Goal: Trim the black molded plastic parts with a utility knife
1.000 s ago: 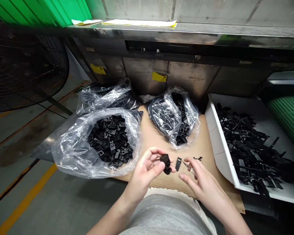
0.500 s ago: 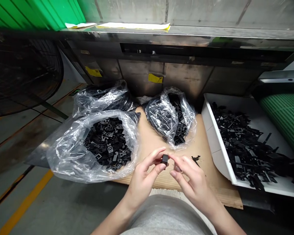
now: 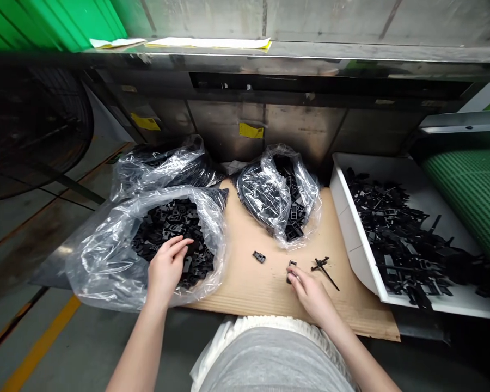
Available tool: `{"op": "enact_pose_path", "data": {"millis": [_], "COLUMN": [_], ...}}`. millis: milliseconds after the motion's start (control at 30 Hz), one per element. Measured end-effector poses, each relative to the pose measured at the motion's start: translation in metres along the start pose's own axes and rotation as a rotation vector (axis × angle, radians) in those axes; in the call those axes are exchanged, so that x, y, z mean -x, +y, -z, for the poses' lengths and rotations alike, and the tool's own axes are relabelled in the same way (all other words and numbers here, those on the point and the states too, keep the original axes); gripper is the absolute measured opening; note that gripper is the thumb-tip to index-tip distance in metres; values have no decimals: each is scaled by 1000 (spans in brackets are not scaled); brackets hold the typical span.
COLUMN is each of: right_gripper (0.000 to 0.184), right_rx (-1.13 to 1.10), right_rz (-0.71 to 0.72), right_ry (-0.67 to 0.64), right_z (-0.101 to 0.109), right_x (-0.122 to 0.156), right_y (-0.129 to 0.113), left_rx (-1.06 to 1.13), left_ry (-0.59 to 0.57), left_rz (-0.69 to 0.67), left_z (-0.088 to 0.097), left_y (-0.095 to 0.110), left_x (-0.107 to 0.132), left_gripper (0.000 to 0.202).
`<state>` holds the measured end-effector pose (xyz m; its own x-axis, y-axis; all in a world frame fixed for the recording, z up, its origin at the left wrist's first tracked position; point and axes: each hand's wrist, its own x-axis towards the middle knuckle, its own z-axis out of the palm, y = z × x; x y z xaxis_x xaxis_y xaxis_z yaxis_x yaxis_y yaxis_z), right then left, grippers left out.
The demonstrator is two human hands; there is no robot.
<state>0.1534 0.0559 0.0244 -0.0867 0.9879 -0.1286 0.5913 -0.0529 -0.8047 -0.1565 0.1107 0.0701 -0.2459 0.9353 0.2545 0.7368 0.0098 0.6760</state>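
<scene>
Over the open clear bag [image 3: 102,261] of small black plastic parts, my left hand [image 3: 167,267] hangs with its fingers loosely stretched out; I see no part in them against the dark pile. My right hand [image 3: 310,291] pinches a small rectangular black plastic frame [image 3: 292,265] at the cardboard's surface, its lower end hidden by the fingers. Left of that hand, a small black plastic block [image 3: 258,256] lies on the cardboard [image 3: 245,288]. To its right is a thin branched black plastic sprue [image 3: 322,265].
A second clear bag [image 3: 261,190] of black parts stands behind, and another filled bag [image 3: 163,166] at the back left. On the right, a white tray [image 3: 353,239] holds many black pieces beside a green conveyor belt [image 3: 469,185]. A large fan [image 3: 36,130] stands left.
My hands have parted from around a small black part in the middle. The left has moved left over the bag; the right has come down onto the black frame on the cardboard.
</scene>
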Motion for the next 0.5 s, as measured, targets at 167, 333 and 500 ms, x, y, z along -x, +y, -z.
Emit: {"op": "enact_pose_path", "data": {"millis": [167,333,500], "right_gripper": [40,53,33], "right_rx": [19,53,36], "right_rz": [15,25,124], "right_ry": [-23,-2,24], "right_z": [-7,-5,17], "right_x": [-1,7,22], "right_y": [-6,-1,-21], "left_rx": [-50,-20,158], "left_ry": [-277,-534,-626], "left_rz": [-260,-351,-305], "left_z": [-54,-116,-107], "left_y": [33,54,73], "left_x": [26,41,36], "left_gripper": [22,19,11]}}
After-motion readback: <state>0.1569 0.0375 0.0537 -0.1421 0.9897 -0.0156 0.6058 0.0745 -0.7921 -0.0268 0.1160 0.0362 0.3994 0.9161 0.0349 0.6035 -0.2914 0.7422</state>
